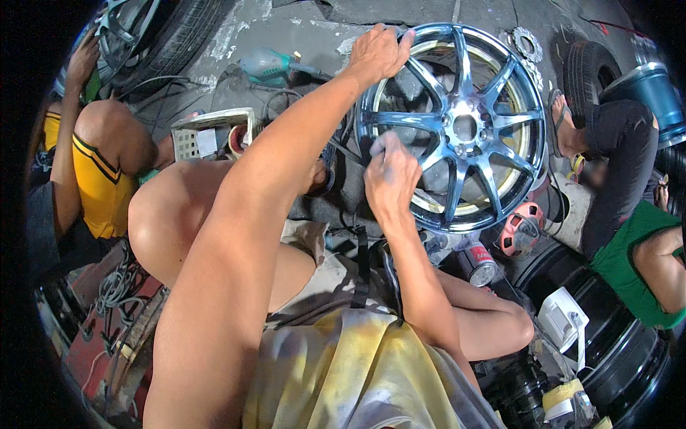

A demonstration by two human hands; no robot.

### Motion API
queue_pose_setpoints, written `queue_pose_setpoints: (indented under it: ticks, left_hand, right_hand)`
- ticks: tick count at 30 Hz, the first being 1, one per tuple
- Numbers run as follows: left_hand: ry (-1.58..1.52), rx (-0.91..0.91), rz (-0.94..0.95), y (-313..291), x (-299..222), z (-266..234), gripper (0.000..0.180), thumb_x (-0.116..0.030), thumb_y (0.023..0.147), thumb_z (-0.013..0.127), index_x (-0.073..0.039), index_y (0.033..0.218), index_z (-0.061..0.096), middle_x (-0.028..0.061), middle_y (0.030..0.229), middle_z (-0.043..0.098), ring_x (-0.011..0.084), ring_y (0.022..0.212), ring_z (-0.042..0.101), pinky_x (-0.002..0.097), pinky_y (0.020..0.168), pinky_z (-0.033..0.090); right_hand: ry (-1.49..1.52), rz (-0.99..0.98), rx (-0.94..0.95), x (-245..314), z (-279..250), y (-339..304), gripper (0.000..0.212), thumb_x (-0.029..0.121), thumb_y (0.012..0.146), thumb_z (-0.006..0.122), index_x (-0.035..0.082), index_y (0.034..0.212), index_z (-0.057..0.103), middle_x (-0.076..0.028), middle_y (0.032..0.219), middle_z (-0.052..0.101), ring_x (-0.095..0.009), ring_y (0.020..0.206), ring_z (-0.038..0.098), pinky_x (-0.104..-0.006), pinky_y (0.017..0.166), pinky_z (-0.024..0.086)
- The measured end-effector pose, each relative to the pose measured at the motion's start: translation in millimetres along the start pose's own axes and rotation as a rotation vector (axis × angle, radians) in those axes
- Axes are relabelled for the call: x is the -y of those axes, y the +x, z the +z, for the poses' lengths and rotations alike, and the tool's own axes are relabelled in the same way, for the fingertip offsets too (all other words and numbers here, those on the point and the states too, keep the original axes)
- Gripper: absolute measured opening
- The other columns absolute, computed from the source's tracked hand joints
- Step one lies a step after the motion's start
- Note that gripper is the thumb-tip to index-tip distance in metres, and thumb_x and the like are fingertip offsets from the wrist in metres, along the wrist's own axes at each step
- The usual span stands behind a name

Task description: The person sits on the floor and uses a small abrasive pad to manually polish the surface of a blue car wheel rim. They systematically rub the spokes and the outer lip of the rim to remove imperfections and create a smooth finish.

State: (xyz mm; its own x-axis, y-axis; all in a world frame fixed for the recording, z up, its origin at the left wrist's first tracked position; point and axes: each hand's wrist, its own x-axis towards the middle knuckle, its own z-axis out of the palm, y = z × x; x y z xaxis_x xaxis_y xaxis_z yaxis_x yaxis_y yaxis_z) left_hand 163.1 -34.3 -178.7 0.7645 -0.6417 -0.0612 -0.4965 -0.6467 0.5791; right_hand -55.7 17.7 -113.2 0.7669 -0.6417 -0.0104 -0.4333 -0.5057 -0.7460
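A shiny blue-silver car wheel rim [444, 123] with several spokes stands in front of me, its face toward me and without a tire. My left hand [379, 53] is wrapped over its upper left edge, thumb toward the face. Lower down, my right hand [391, 171] is at the left side of the rim, just below a spoke. Its fingers are curled together, with greyish smudges on the skin. Whatever they may hold is hidden. Through the gaps between the spokes, the pale inner barrel shows.
A teal power tool [266, 66] lies beyond my left forearm. A white plastic basket [187, 145] sits left of my arm. A paint can [477, 263] and a pink-red disc [520, 229] are at the lower right. Co-workers' legs flank both sides; tires [582, 68] stand farther off.
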Motion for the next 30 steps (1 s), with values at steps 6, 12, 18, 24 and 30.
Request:
queue_pose_setpoints:
  ticks: [6,12,18,24,30]
  left_hand:
    - [0.010,-0.026,-0.020,-3.5,9.2,-2.5,0.064,-0.053,0.101,0.039,0.003,0.109,0.069,0.0274,0.116,0.063,0.0432,0.111,0.061,0.0511,0.097,0.048]
    - [-0.022,-0.038,0.028,-2.8,1.0,2.4,0.068,-0.055,0.100,0.038,0.006,0.106,0.068,0.0305,0.113,0.063,0.0468,0.108,0.061,0.0540,0.096,0.047]
    - [-0.003,-0.039,0.006,0.4,1.4,2.4,0.066,-0.054,0.100,0.039,0.005,0.108,0.069,0.0287,0.116,0.063,0.0448,0.110,0.061,0.0523,0.096,0.048]
    - [-0.011,-0.032,-0.012,-4.5,8.9,2.9,0.071,-0.058,0.099,0.037,0.006,0.107,0.068,0.0295,0.118,0.062,0.0463,0.111,0.059,0.0538,0.098,0.046]
    - [-0.045,-0.003,-0.014,-4.3,7.6,-2.8,0.067,-0.055,0.100,0.039,0.005,0.108,0.067,0.0290,0.117,0.062,0.0457,0.112,0.059,0.0529,0.098,0.046]
  right_hand:
    - [-0.050,0.019,0.083,1.6,-8.9,-20.0,0.008,-0.005,0.080,0.048,0.002,0.082,0.053,-0.023,0.071,0.061,-0.048,0.071,0.061,-0.0557,0.062,0.045]
    - [-0.054,-0.036,0.011,1.0,0.3,-2.4,0.007,-0.004,0.079,0.050,0.002,0.081,0.052,-0.024,0.070,0.061,-0.048,0.071,0.061,-0.0559,0.060,0.044]
    - [-0.158,0.007,0.043,6.1,-1.2,-9.6,0.008,-0.004,0.082,0.054,0.001,0.089,0.052,-0.026,0.075,0.064,-0.048,0.071,0.063,-0.0577,0.062,0.047]
    - [-0.350,0.081,0.209,15.5,-12.6,-17.0,0.017,-0.006,0.080,0.056,0.000,0.095,0.051,-0.025,0.078,0.067,-0.048,0.072,0.065,-0.0567,0.065,0.052]
    - [-0.265,0.069,0.138,8.4,-7.5,-17.9,0.011,-0.005,0.080,0.056,-0.001,0.089,0.053,-0.027,0.077,0.066,-0.048,0.072,0.065,-0.0565,0.065,0.051]
